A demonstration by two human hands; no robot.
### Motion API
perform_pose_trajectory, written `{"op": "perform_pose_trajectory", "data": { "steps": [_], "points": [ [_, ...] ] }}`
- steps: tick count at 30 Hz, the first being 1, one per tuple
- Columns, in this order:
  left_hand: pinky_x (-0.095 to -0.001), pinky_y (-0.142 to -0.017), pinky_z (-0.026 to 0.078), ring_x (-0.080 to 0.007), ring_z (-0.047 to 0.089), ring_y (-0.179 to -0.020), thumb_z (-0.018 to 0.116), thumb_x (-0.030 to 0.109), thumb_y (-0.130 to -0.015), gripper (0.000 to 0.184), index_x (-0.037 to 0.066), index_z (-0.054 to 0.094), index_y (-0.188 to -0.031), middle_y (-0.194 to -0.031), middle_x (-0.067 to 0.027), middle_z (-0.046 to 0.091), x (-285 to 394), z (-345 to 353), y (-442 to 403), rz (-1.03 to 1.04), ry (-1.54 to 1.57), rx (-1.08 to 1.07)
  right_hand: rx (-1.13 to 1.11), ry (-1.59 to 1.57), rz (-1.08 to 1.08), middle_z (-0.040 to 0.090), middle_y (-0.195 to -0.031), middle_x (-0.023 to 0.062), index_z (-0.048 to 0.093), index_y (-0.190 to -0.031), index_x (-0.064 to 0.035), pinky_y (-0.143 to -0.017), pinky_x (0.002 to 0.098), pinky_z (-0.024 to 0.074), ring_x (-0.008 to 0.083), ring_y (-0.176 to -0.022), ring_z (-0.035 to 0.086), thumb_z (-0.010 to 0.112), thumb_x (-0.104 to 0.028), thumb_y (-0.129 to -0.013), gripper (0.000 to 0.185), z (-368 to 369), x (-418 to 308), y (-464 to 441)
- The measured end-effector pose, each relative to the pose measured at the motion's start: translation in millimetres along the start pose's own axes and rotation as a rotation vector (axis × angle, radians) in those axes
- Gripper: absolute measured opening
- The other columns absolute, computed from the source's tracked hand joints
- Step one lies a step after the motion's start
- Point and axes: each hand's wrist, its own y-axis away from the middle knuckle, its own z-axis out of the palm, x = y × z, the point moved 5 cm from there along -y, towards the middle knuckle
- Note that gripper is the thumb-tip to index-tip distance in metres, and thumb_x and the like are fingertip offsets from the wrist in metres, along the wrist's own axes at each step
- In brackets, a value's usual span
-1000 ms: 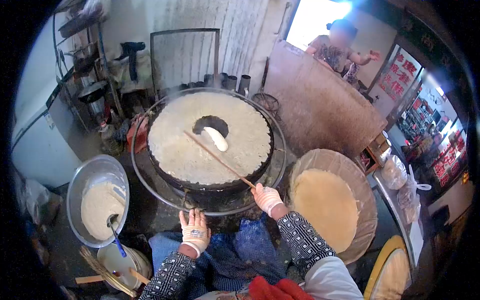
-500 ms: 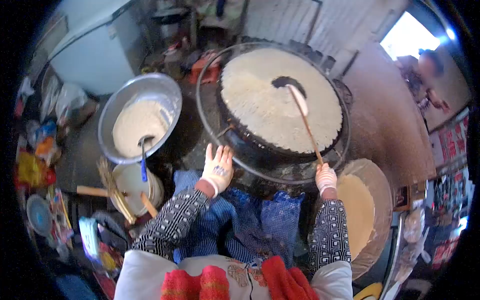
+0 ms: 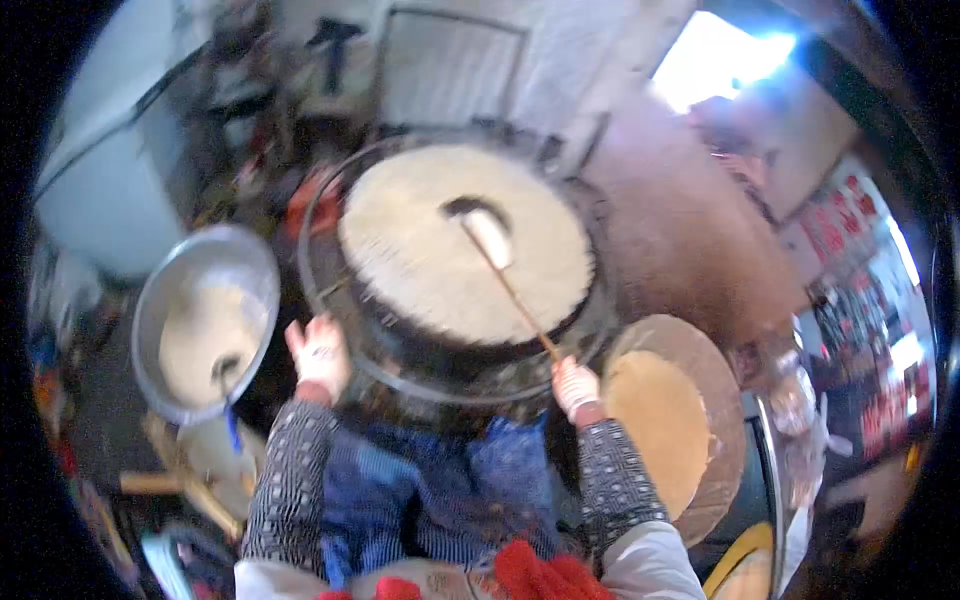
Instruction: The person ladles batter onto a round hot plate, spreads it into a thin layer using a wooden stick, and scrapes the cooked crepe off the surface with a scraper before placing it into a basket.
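My right hand (image 3: 575, 388), in a pale glove, is wrapped round the wooden handle of a batter spreader (image 3: 490, 238). Its pale curved blade lies on a broad pale layer of batter (image 3: 430, 285), beside a bare dark crescent of the round griddle (image 3: 430, 340). My left hand (image 3: 320, 357), gloved too, is open with fingers apart, close to the metal ring (image 3: 308, 255) around the griddle; I cannot tell whether it touches. To its left stands a metal basin (image 3: 262, 290) of pale batter with a blue-handled ladle (image 3: 232, 425) in it.
Right of the griddle, a thin round pancake (image 3: 655, 430) lies on a brown round tray (image 3: 725, 440). Below the basin is a bucket (image 3: 215, 450) with wooden sticks. A blurred person (image 3: 735, 150) is near the bright window.
The view has swung, so the griddle, basin and both hands sit further left and lower. The spreader remains in my right hand, its blade still beside the bare crescent.
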Motion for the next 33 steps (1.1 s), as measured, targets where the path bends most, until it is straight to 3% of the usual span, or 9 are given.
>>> {"op": "perform_pose_trajectory", "data": {
  "steps": [4, 6, 9, 12, 16, 20, 25, 28, 33],
  "points": [
    [-0.0633, -0.112, 0.010, -0.0282, 0.030, -0.139, 0.055, 0.026, -0.084, 0.061, 0.006, 0.042, -0.141, -0.149, -0.0133, 0.037, -16, -2, 4, -0.187, 0.037, -0.105, 0.018, -0.040, 0.087, 0.066, -0.076, 0.0235, 0.057, -0.092, -0.0031, -0.067, 0.0522, 0.0514, 0.0403, -0.073, 0.066, 0.048, -0.031, -0.096, 0.030, -42, -25, 8],
    [-0.0645, -0.112, 0.011, -0.0298, 0.033, -0.138, 0.055, 0.032, -0.085, 0.062, 0.009, 0.043, -0.140, -0.149, -0.0119, 0.038, 4, -20, 8, -0.153, 0.024, -0.118, 0.022, -0.089, -0.006, 0.066, -0.076, 0.0239, 0.057, -0.093, -0.0025, -0.067, 0.0517, 0.0512, 0.0407, -0.073, 0.066, 0.046, -0.031, -0.096, 0.030, -52, -40, 13],
    [-0.0678, -0.110, 0.010, -0.0306, 0.037, -0.135, 0.052, 0.033, -0.086, 0.055, 0.008, 0.050, -0.135, -0.143, -0.0122, 0.046, 62, -29, 43, 0.138, 0.118, -0.072, -0.086, -0.205, 0.148, 0.067, -0.079, 0.0235, 0.058, -0.095, -0.0024, -0.070, 0.0506, 0.0514, 0.0395, -0.077, 0.067, 0.044, -0.034, -0.097, 0.034, -23, -15, 8],
    [-0.0712, -0.109, 0.006, -0.0318, 0.039, -0.133, 0.049, 0.036, -0.087, 0.056, 0.004, 0.052, -0.133, -0.139, -0.0132, 0.050, 96, -10, 75, 0.299, 0.082, -0.096, -0.064, -0.079, 0.110, 0.067, -0.079, 0.0237, 0.057, -0.096, -0.0016, -0.070, 0.0509, 0.0507, 0.0402, -0.078, 0.066, 0.043, -0.034, -0.097, 0.035, -39, -28, -4],
    [-0.0721, -0.109, 0.000, -0.0333, 0.037, -0.135, 0.047, 0.034, -0.087, 0.057, -0.003, 0.052, -0.130, -0.140, -0.0173, 0.048, 84, 18, 79, 0.301, 0.000, 0.078, -0.098, -0.019, -0.088, 0.067, -0.076, 0.0222, 0.058, -0.094, -0.0016, -0.066, 0.0493, 0.0521, 0.0390, -0.074, 0.067, 0.044, -0.034, -0.097, 0.035, -36, -49, 2],
    [-0.0713, -0.109, -0.003, -0.0320, 0.032, -0.139, 0.049, 0.040, -0.088, 0.062, -0.001, 0.049, -0.135, -0.144, -0.0156, 0.045, 68, 4, 65, 0.237, -0.091, -0.049, -0.047, -0.035, 0.154, 0.067, -0.077, 0.0218, 0.059, -0.096, -0.0027, -0.070, 0.0485, 0.0524, 0.0375, -0.076, 0.067, 0.045, -0.033, -0.097, 0.034, -41, -13, -10],
    [-0.0705, -0.110, -0.003, -0.0294, 0.033, -0.138, 0.051, 0.037, -0.086, 0.059, 0.005, 0.049, -0.136, -0.145, -0.0104, 0.043, 46, -2, 46, 0.157, -0.211, -0.063, -0.108, -0.011, -0.002, 0.068, -0.079, 0.0219, 0.058, -0.097, -0.0025, -0.071, 0.0493, 0.0519, 0.0379, -0.077, 0.067, 0.045, -0.034, -0.097, 0.034, -40, -30, -2],
    [-0.0691, -0.111, -0.002, -0.0276, 0.030, -0.140, 0.054, 0.030, -0.087, 0.057, 0.007, 0.047, -0.138, -0.148, -0.0084, 0.040, 37, -9, 36, 0.063, -0.162, -0.111, -0.077, -0.037, 0.144, 0.068, -0.080, 0.0223, 0.059, -0.097, -0.0030, -0.071, 0.0501, 0.0515, 0.0384, -0.078, 0.067, 0.045, -0.033, -0.097, 0.033, -44, -7, -11],
    [-0.0672, -0.111, 0.002, -0.0274, 0.036, -0.137, 0.053, 0.019, -0.083, 0.055, 0.005, 0.049, -0.135, -0.148, -0.0096, 0.041, 9, 1, 15, -0.004, -0.105, 0.006, -0.057, -0.144, -0.097, 0.066, -0.076, 0.0225, 0.058, -0.092, -0.0052, -0.070, 0.0512, 0.0511, 0.0378, -0.076, 0.066, 0.048, -0.033, -0.094, 0.030, -57, -30, 7]
  ]
}}
